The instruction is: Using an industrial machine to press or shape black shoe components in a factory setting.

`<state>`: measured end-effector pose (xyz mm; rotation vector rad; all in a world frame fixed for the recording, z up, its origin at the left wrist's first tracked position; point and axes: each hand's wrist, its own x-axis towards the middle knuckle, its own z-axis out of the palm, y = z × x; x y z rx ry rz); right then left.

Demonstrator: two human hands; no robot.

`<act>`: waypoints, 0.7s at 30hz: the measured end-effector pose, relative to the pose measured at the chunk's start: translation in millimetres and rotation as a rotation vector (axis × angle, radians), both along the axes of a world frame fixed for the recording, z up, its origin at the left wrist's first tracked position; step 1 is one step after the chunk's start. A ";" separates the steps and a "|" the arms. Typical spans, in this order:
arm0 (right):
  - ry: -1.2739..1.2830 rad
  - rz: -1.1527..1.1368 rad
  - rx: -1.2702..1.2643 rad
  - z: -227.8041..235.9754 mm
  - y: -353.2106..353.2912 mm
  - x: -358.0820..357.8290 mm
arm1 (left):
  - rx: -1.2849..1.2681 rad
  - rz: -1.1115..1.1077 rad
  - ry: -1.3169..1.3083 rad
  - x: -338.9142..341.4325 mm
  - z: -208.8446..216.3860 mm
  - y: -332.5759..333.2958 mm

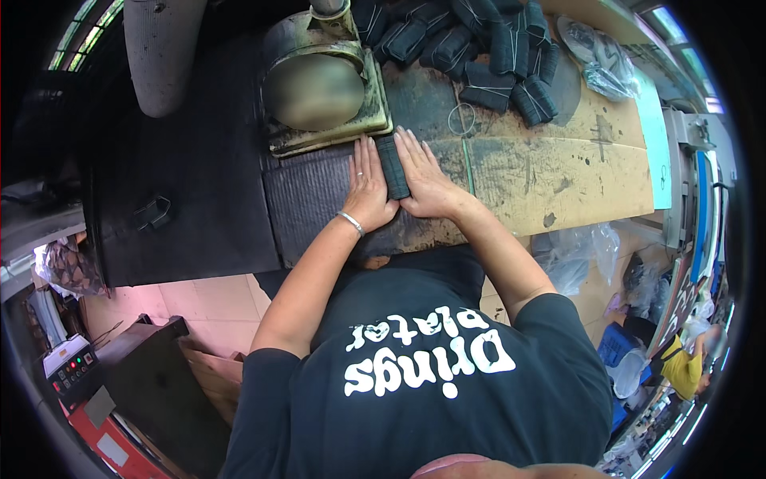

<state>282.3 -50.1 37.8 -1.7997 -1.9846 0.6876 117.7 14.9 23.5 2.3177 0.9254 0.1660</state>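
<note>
We are holding a dark stack (pixel 394 172) between our left hand (pixel 370 189) and right hand (pixel 429 182), fingers (pixel 409 149) stretching straight along its sides. On the table (pixel 550 176), the stack is lying on our side of the machine (pixel 315 92), by its right corner. Right of the machine, tied dark bundles (pixel 488 84) are lying; farther right, a clear bag (pixel 606 68) is resting, its contents unclear to us.

Dark stack (pixel 392 169) between left fingers (pixel 364 156) and right fingers (pixel 412 152), black bundles (pixel 488 86) farther back
</note>
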 end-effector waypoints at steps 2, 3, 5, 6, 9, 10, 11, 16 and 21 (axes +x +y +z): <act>-0.001 -0.003 0.004 -0.6 -0.4 4.6 | 0.000 -0.017 0.019 -1.2 2.7 2.4; 0.022 0.029 0.009 -0.3 1.2 8.7 | -0.017 -0.023 0.025 -3.9 4.4 5.1; 0.045 0.070 0.013 2.6 0.5 14.0 | -0.030 0.000 0.012 -6.4 5.5 2.9; 0.064 0.063 0.017 4.1 -0.6 16.5 | -0.030 0.001 0.011 -6.2 4.5 1.1; 0.103 0.056 0.040 7.1 1.3 22.3 | 0.046 0.005 0.003 -6.4 4.0 2.5; 0.121 0.053 0.052 7.5 1.0 23.8 | 0.055 0.027 -0.065 -7.6 5.0 3.9; 0.122 0.048 0.052 7.9 2.1 24.8 | 0.064 0.048 -0.134 -8.9 5.9 5.8; 0.182 0.071 0.075 10.6 8.0 27.7 | 0.071 0.018 -0.205 -18.0 9.2 20.8; 0.185 0.051 0.046 10.3 6.9 30.3 | 0.061 -0.017 -0.076 -13.7 18.7 25.9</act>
